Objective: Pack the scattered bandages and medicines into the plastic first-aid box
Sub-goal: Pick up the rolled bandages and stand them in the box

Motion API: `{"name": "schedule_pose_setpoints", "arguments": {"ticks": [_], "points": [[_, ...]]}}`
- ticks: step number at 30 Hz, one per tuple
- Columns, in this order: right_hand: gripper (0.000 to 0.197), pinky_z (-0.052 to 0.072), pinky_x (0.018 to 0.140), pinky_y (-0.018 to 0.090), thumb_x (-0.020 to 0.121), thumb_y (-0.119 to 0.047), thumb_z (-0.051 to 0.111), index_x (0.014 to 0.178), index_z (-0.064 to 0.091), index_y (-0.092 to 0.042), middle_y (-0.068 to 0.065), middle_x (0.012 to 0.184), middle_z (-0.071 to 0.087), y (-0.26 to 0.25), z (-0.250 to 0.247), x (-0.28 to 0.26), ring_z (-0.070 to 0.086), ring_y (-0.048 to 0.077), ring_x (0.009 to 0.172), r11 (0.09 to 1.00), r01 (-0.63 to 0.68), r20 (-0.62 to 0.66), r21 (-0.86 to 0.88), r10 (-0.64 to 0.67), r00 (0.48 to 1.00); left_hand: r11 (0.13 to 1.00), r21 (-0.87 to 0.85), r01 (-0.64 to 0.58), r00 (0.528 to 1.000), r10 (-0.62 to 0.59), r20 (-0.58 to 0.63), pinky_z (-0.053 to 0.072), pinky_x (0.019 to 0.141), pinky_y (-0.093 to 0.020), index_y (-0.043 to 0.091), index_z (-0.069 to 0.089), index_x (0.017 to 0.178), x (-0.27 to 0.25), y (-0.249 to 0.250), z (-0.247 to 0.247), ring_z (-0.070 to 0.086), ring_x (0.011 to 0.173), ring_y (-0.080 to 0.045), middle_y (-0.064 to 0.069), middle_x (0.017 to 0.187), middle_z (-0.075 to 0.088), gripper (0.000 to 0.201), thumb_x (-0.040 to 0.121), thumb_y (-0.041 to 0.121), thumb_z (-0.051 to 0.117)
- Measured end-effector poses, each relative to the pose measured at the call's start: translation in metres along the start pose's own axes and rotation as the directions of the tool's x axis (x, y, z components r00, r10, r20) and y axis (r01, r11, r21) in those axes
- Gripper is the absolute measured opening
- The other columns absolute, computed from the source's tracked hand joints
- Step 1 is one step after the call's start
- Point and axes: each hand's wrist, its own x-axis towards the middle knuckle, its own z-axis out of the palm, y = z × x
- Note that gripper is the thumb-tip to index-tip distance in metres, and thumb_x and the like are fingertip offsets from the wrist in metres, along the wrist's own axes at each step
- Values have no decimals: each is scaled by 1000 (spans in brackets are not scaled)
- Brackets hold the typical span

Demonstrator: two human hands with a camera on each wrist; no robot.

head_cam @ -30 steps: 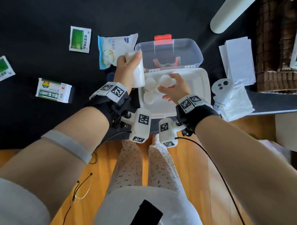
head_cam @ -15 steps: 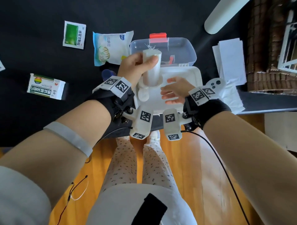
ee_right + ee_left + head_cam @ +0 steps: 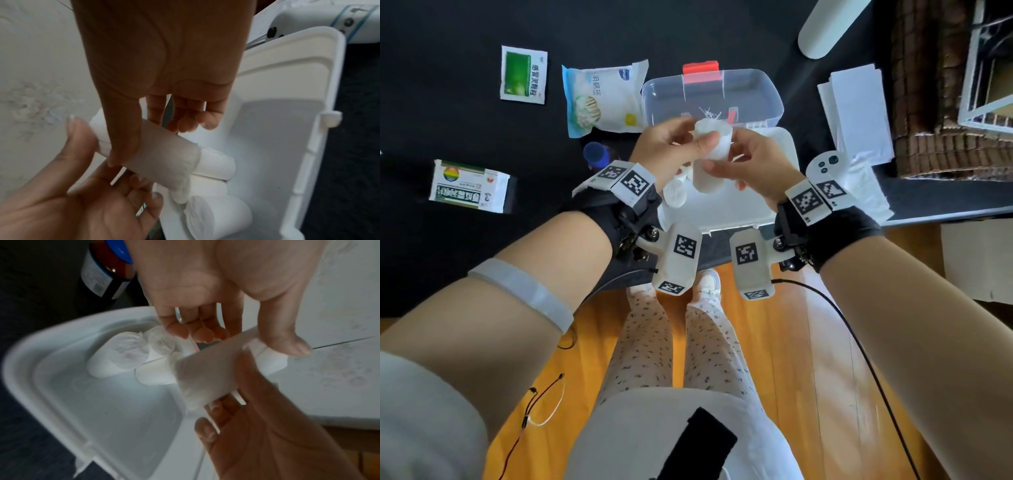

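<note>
Black table [image 3: 448, 240] — box [image 3: 774, 212] with bandage rolls [image 3: 674, 195]

both hands [image 3: 205, 288] hold gauze roll [image 3: 207, 376] over box [image 3: 68, 402].

We see a white bandage roll [image 3: 714, 144] held above the open first-aid box [image 3: 774, 202], frayed threads at its far end (the wrist views blur it). More white rolls [image 3: 678, 195] lie in the box's left part. On the dark worktop [image 3: 448, 120], left of the box, lie a cotton-swab bag [image 3: 604, 99], a green sachet [image 3: 524, 75], a medicine carton [image 3: 469, 186] and a blue-capped bottle [image 3: 595, 156].
</note>
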Motion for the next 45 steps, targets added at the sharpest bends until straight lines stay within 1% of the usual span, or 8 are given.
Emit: {"name": "schedule_pose_setpoints", "arguments": {"ticks": [4, 9, 15, 20, 24, 30, 37, 45], "points": [[49, 59, 60, 31, 76, -7, 73, 120, 51, -10, 1, 75, 49, 17, 7, -3, 57, 14, 64, 987, -147, -16, 57, 148, 989, 993, -86, 75, 986, -87, -144, 35, 43, -16, 24, 53, 75, -3, -17, -7, 40, 37, -1, 5, 58, 47, 16, 84, 22, 67], [60, 55, 87, 45, 77, 2, 67, 129, 39, -9, -3, 83, 48, 34, 25, 5, 59, 26, 88, 958, -282, -48, 55, 285, 957, 964, -97, 247, 908, -266, -324, 33, 42, -21, 22, 40, 65, -5, -44, -19, 40, 49, -11, 1, 64, 42, 32, 80, 10, 65], [55, 53, 92, 45, 66, -7, 77, 105, 41, -21, 7, 99, 56, 39, 48, 20, 63, 26, 99, 935, -353, -32, -44, 351, 936, 926, -129, 355, 905, -375, -202, 50, 62, -25, 17, 48, 102, -9, -57, -21, 53, 66, -9, 3, 78, 52, 17, 89, 14, 59], [82, 54, 92, 43, 68, -5, 77, 131, 27, -21, 14, 115, 51, 32, 55, 19, 61, 28, 105, 892, -398, -43, 214, 416, 908, 933, -100, 345, 918, -358, -173, 54, 62, -26, 10, 51, 119, -12, -55, -25, 60, 79, -12, 1, 94, 55, 30, 90, 13, 58], [97, 49, 96, 50, 65, 4, 73, 141, 18, -23, 13, 129, 45, 26, 55, 16, 51, 31, 118, 934, -328, -8, 140, 333, 943, 923, -117, 366, 916, -379, -130, 57, 75, -36, 9, 50, 124, -13, -52, -28, 62, 96, -19, -5, 111, 57, 33, 91, 14, 56], [90, 51, 93, 52, 72, 19, 57, 139, 27, -32, 5, 112, 48, 23, 46, 19, 58, 20, 91, 931, -329, 117, 157, 313, 942, 922, -137, 363, 921, -378, -98, 56, 69, -36, 11, 46, 128, -15, -49, -28, 62, 97, -20, -3, 114, 57, 36, 93, 11, 54], [99, 51, 92, 49, 71, 3, 71, 140, 12, -38, 1, 132, 40, 23, 47, 12, 49, 24, 117, 925, -361, 107, 116, 350, 931, 923, -126, 363, 922, -375, -97, 57, 78, -40, 13, 49, 128, -16, -50, -27, 63, 100, -20, -4, 119, 59, 34, 94, 12, 51], [130, 53, 89, 51, 26, -33, 80, 130, 3, -47, 5, 124, 45, 33, 71, 29, 57, 29, 109, 935, -354, -21, 31, 355, 935, 931, -127, 341, 931, -353, -92, 58, 71, -34, 13, 49, 128, -16, -54, -26, 64, 99, -19, -3, 117, 59, 34, 94, 12, 51]]}}
